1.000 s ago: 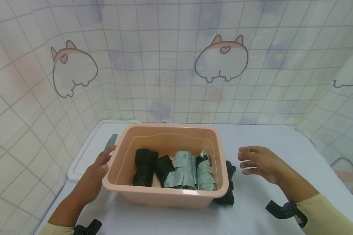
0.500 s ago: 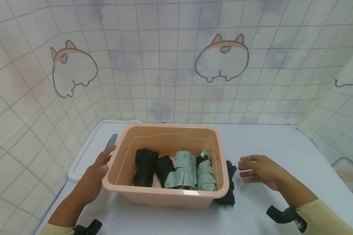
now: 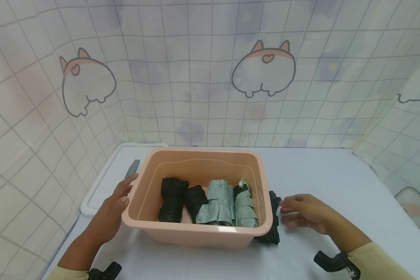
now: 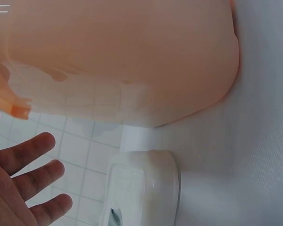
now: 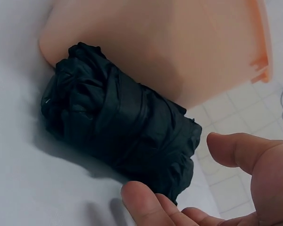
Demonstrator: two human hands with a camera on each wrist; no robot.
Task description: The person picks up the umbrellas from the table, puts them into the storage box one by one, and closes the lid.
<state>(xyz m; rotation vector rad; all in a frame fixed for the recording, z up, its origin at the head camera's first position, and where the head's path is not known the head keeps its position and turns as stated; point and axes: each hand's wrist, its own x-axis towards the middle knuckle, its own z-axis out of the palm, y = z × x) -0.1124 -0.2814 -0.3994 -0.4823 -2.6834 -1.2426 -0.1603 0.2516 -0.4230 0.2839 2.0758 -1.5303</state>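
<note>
A peach plastic bin stands mid-table, holding black rolled bundles that look like folded umbrellas and pale green ones. Against its right outer side, on the table, lies another black folded umbrella, creased and bunched at its ends; the bin partly hides it in the head view. My right hand is at this umbrella's near side, thumb and fingers spread apart with its end between them in the right wrist view. At the bin's left rim is my left hand, its fingers extended in the left wrist view.
Behind my left hand, a white board or lid lies at the table's left, with a grey blade-like piece on it. The white table reaches back to a grid-patterned curtain, which also closes off both sides.
My right hand has come down and then leftward, closer to the black umbrella beside the bin. The left hand and the bin have stayed in place.
</note>
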